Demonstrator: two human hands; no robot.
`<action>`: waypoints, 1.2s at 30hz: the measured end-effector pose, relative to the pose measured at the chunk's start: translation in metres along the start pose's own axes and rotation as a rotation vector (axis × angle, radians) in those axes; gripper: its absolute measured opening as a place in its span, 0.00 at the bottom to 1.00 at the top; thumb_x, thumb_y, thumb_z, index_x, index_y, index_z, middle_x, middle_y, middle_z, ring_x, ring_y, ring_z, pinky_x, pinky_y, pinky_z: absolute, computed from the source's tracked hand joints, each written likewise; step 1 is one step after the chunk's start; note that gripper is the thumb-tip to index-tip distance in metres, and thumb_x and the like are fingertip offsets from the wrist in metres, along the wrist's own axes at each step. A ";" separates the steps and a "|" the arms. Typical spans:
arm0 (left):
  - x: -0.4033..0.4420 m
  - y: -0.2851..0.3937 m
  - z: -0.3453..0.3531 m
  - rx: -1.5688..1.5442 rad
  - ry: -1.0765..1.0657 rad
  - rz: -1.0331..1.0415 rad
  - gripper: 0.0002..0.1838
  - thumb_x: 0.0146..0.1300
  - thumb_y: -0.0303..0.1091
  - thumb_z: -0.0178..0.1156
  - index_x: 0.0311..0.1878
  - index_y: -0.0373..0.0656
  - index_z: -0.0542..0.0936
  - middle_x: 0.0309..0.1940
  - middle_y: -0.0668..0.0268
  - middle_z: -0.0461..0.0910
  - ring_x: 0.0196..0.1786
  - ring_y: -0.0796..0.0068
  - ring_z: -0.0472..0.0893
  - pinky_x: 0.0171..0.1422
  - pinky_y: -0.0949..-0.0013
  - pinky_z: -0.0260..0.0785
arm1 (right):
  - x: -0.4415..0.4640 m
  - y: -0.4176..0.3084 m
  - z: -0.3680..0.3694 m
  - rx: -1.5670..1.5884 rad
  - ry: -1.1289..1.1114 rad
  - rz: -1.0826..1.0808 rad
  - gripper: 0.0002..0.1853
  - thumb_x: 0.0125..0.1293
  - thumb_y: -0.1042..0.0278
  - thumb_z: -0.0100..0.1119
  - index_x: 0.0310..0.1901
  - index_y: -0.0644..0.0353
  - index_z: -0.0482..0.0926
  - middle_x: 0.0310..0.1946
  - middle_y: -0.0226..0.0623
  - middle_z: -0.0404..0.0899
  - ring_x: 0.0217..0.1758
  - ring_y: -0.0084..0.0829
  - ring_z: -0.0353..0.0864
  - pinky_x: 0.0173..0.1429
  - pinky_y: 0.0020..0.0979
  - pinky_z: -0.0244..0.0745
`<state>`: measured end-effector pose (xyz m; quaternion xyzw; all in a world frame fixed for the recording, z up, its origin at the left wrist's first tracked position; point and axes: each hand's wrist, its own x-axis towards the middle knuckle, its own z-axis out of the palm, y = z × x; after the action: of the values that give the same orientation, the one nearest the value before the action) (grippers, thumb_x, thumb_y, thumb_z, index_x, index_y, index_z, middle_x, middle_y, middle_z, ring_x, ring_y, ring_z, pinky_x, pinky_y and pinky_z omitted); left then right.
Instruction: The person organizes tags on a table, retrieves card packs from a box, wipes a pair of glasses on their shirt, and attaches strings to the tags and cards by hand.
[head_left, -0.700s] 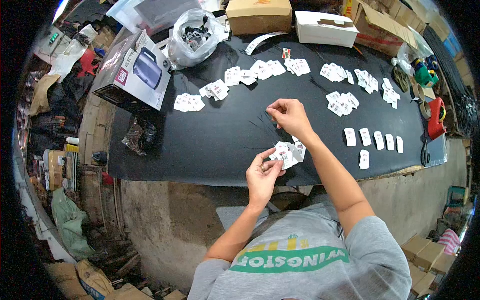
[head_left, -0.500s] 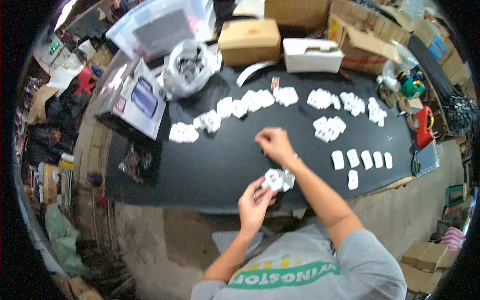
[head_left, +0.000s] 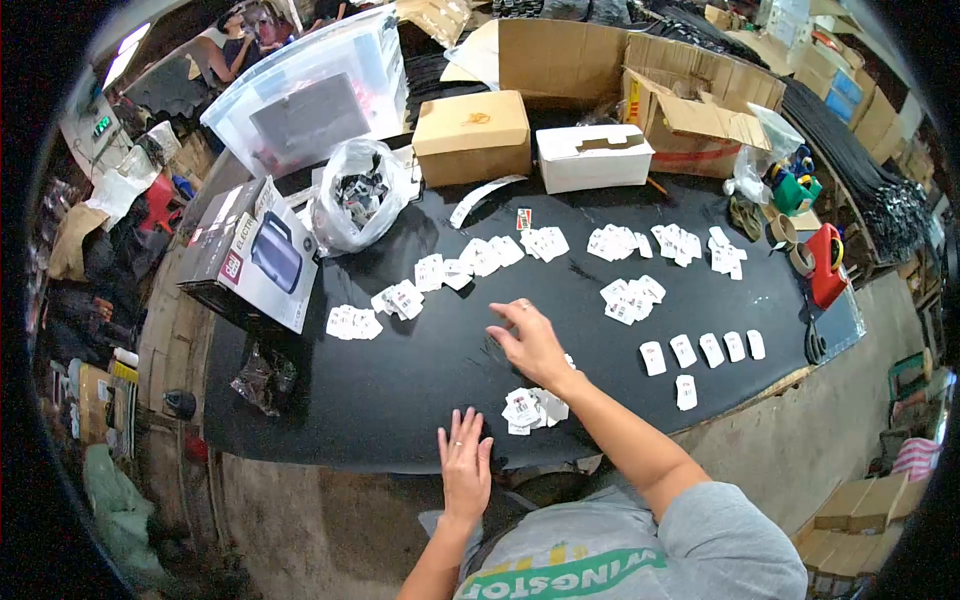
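My left hand point(head_left: 465, 465) lies flat on the front edge of the black table point(head_left: 400, 400), fingers stretched out and holding nothing. Just right of it is a loose pile of small white printed tags point(head_left: 530, 410). Over the middle of the table is my right hand point(head_left: 528, 342), thumb and fingers apart with nothing visible between them. Its forearm passes above the right side of that pile. Beyond it, several tag clusters point(head_left: 490, 256) form a curved row. More tag clusters point(head_left: 632, 299) lie to the right, near small neat tag stacks point(head_left: 683, 350).
A kettle box point(head_left: 265, 250) and a plastic bag point(head_left: 360, 195) of dark pieces stand at the left. Behind are a brown carton point(head_left: 470, 140) and a white box point(head_left: 593, 160). Scissors point(head_left: 815, 342) and a red tape dispenser point(head_left: 826, 265) are at the right edge.
My left hand has let go of the white tags and moved left, flattening on the table. The tags now rest on the table. My right hand's fingers have spread. The view has tilted upward.
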<state>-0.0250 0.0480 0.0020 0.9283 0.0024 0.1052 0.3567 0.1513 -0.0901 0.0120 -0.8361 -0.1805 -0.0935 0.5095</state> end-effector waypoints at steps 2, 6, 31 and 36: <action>0.004 -0.002 0.001 -0.037 -0.056 0.094 0.19 0.71 0.32 0.48 0.62 0.36 0.71 0.65 0.55 0.68 0.71 0.55 0.62 0.75 0.52 0.46 | -0.009 -0.008 -0.012 0.024 0.060 -0.110 0.15 0.56 0.72 0.65 0.46 0.64 0.79 0.39 0.43 0.78 0.43 0.38 0.79 0.45 0.32 0.73; 0.019 -0.011 -0.002 -0.207 -0.088 0.113 0.23 0.72 0.36 0.46 0.66 0.34 0.65 0.67 0.54 0.65 0.71 0.53 0.62 0.74 0.51 0.48 | -0.062 -0.035 -0.028 0.090 -0.276 -0.580 0.12 0.54 0.75 0.64 0.41 0.61 0.78 0.38 0.44 0.78 0.47 0.42 0.78 0.54 0.41 0.73; 0.081 -0.024 0.028 -0.290 -0.212 0.314 0.40 0.68 0.64 0.38 0.70 0.39 0.59 0.72 0.56 0.57 0.75 0.56 0.54 0.77 0.54 0.43 | -0.083 0.016 -0.071 -0.315 -0.617 -0.675 0.17 0.58 0.72 0.61 0.51 0.62 0.77 0.56 0.39 0.75 0.67 0.40 0.68 0.73 0.48 0.57; 0.084 -0.022 0.033 -0.294 -0.149 0.288 0.38 0.69 0.60 0.40 0.70 0.38 0.59 0.69 0.56 0.61 0.73 0.56 0.58 0.76 0.54 0.45 | -0.078 0.030 -0.083 -0.371 -0.536 -0.609 0.17 0.55 0.77 0.61 0.49 0.61 0.77 0.55 0.39 0.75 0.67 0.42 0.67 0.73 0.49 0.57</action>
<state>0.0647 0.0494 -0.0198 0.8622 -0.1719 0.0855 0.4688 0.0936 -0.1922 -0.0010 -0.8167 -0.5244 -0.0501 0.2353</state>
